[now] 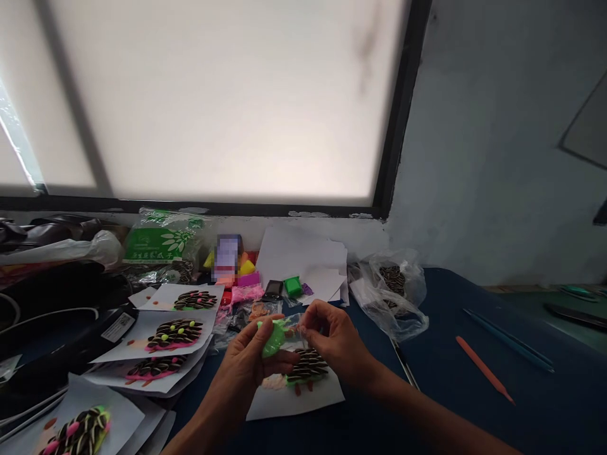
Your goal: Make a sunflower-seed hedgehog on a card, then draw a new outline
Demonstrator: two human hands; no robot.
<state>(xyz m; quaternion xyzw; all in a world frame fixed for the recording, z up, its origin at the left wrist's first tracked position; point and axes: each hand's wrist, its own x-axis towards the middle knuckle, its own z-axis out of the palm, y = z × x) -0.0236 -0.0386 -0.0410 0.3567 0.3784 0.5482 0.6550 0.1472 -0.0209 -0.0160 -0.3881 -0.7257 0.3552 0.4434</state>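
Observation:
My left hand (253, 351) is closed around a lump of light green modelling clay (274, 340) in a clear plastic wrapper. With fingers pinched, my right hand (329, 332) grips the loose end of that wrapper (294, 322). Beneath both hands lies a white sheet (315, 399) with a hedgehog picture (310, 366) made of striped sunflower seeds on green clay. My hands and the clay cover part of it.
Finished seed pictures (175, 332) are stacked at the left. Behind are clay packets (246, 292), a seed bag (159, 243), white paper (303, 253) and a clear bag of seeds (391, 287). An orange clay tool (484, 370) and blue tool (507, 339) lie right.

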